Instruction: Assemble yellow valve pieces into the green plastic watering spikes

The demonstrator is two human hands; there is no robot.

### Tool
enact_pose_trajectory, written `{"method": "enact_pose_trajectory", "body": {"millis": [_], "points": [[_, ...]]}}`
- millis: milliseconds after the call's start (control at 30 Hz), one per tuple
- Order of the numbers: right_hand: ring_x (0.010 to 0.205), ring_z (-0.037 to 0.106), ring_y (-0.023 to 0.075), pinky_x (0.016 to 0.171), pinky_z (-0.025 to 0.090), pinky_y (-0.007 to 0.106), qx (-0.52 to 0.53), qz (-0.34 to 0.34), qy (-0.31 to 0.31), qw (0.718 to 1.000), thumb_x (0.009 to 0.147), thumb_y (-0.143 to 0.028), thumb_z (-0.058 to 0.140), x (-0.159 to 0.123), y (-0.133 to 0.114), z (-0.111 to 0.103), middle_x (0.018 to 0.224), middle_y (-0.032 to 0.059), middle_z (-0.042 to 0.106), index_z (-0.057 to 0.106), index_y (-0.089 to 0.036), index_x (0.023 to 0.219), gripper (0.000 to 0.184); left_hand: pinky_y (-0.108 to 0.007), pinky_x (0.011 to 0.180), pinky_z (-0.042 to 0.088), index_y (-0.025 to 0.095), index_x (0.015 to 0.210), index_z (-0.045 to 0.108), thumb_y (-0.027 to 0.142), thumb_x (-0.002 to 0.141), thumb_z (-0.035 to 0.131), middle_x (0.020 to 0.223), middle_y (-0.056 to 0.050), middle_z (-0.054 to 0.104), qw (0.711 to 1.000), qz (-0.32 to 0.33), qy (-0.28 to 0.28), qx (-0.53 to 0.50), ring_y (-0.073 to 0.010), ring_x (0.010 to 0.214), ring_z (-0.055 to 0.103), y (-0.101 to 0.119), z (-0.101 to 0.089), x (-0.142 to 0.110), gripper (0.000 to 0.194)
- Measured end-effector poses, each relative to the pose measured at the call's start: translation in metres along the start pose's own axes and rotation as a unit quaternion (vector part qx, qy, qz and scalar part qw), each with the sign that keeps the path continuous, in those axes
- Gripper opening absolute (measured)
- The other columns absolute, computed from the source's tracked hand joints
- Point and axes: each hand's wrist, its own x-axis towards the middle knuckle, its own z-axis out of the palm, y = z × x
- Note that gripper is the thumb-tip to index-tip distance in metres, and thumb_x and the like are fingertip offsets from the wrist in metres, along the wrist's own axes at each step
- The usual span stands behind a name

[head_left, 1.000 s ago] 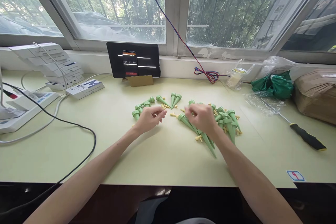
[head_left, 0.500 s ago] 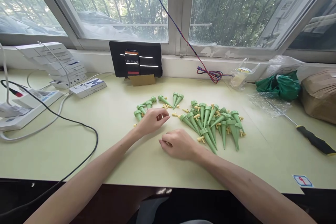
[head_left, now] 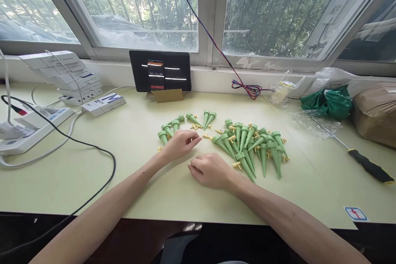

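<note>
My left hand point(head_left: 182, 147) rests on the table with its fingers curled in and thumb and fingertips together; nothing shows between them. Just past its fingertips lies a small yellow valve point(head_left: 206, 136). Closer to me, my right hand point(head_left: 212, 170) lies in a loose fist, no object visible in it. To its right spreads a pile of green plant watering spikes point(head_left: 244, 137), many fitted with yellow valves. A smaller group of green spikes point(head_left: 162, 135) lies beyond and left of my left hand, partly hidden by it. Two more spikes point(head_left: 206, 118) lie ahead, near loose yellow valves point(head_left: 195, 126).
A tablet point(head_left: 173, 70) leans on a cardboard stand at the back, reflecting a phone timer. White boxes point(head_left: 71, 76), a power strip point(head_left: 34, 132) and a black cable point(head_left: 93, 145) occupy the left. At right are a screwdriver point(head_left: 369, 166), a green bag point(head_left: 331, 101) and a brown package point(head_left: 375, 113).
Both hands keep almost the same place and pose. The view has shifted very slightly, and the reflected timer reads one second later.
</note>
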Motion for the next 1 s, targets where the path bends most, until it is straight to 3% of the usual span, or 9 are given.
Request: {"method": "enact_pose_trajectory", "body": {"millis": [133, 233, 367, 500, 633, 767, 1000], "points": [[0.054, 0.042, 0.0121, 0.054, 0.019, 0.03, -0.071, 0.006, -0.015, 0.997, 0.094, -0.018, 0.044, 0.004, 0.004, -0.007, 0.065, 0.0021, 0.058, 0.056, -0.017, 0.069, 0.028, -0.024, 0.057, 0.035, 0.016, 0.072, 0.064, 0.032, 0.095, 0.049, 0.061, 0.001, 0.055, 1.0, 0.005, -0.002, 0.001, -0.0106, 0.056, 0.044, -0.001, 0.0, 0.0, 0.032], [0.064, 0.053, 0.0153, 0.056, 0.026, 0.028, -0.117, 0.038, -0.028, 0.992, 0.095, -0.016, 0.041, 0.014, 0.007, -0.024, 0.076, 0.0069, 0.063, 0.061, -0.015, 0.081, 0.024, -0.024, 0.057, 0.033, 0.016, 0.067, 0.06, 0.028, 0.094, 0.049, 0.059, 0.002, 0.051, 1.0, 0.013, -0.001, 0.004, -0.0105, 0.056, 0.041, -0.002, 0.0, 0.001, 0.031], [0.072, 0.06, 0.0183, 0.062, 0.037, 0.026, -0.131, 0.154, -0.034, 0.979, 0.098, -0.022, 0.042, 0.042, 0.019, -0.055, 0.091, 0.0101, 0.065, 0.06, -0.015, 0.101, 0.019, -0.024, 0.054, 0.03, 0.017, 0.058, 0.049, 0.023, 0.092, 0.047, 0.052, 0.004, 0.038, 0.999, 0.033, 0.001, 0.004, -0.0099, 0.052, 0.032, 0.0, 0.001, 0.002, 0.035], [0.088, 0.064, 0.0238, 0.073, 0.044, 0.03, -0.149, 0.25, -0.051, 0.955, 0.097, -0.02, 0.043, 0.077, 0.048, -0.07, 0.104, 0.0153, 0.063, 0.058, -0.014, 0.11, 0.021, -0.024, 0.055, 0.03, 0.017, 0.066, 0.055, 0.028, 0.094, 0.048, 0.055, 0.004, 0.044, 0.999, 0.035, -0.007, -0.015, -0.0093, 0.051, 0.036, 0.003, 0.002, 0.002, 0.031], [0.097, 0.063, 0.0245, 0.079, 0.046, 0.03, -0.161, 0.312, -0.066, 0.934, 0.096, -0.014, 0.041, 0.1, 0.085, -0.064, 0.118, 0.0187, 0.058, 0.058, -0.012, 0.115, 0.026, -0.024, 0.055, 0.031, 0.017, 0.062, 0.053, 0.028, 0.094, 0.049, 0.054, 0.005, 0.041, 0.999, 0.034, -0.01, -0.021, -0.0095, 0.051, 0.035, 0.002, 0.004, 0.002, 0.034], [0.101, 0.063, 0.0247, 0.079, 0.045, 0.028, -0.156, 0.35, -0.09, 0.919, 0.093, -0.009, 0.044, 0.103, 0.11, -0.05, 0.117, 0.0192, 0.059, 0.059, -0.01, 0.116, 0.028, -0.024, 0.056, 0.031, 0.017, 0.063, 0.053, 0.028, 0.094, 0.049, 0.055, 0.004, 0.043, 0.999, 0.029, -0.007, -0.027, -0.0094, 0.052, 0.037, 0.001, 0.006, 0.002, 0.033], [0.1, 0.063, 0.0246, 0.076, 0.043, 0.026, -0.149, 0.352, -0.108, 0.918, 0.092, -0.006, 0.043, 0.097, 0.118, -0.039, 0.112, 0.019, 0.062, 0.06, -0.01, 0.113, 0.027, -0.025, 0.055, 0.03, 0.017, 0.063, 0.054, 0.027, 0.093, 0.05, 0.055, 0.004, 0.044, 0.999, 0.034, -0.016, -0.029, -0.0098, 0.052, 0.037, 0.002, 0.008, 0.001, 0.032]]}}
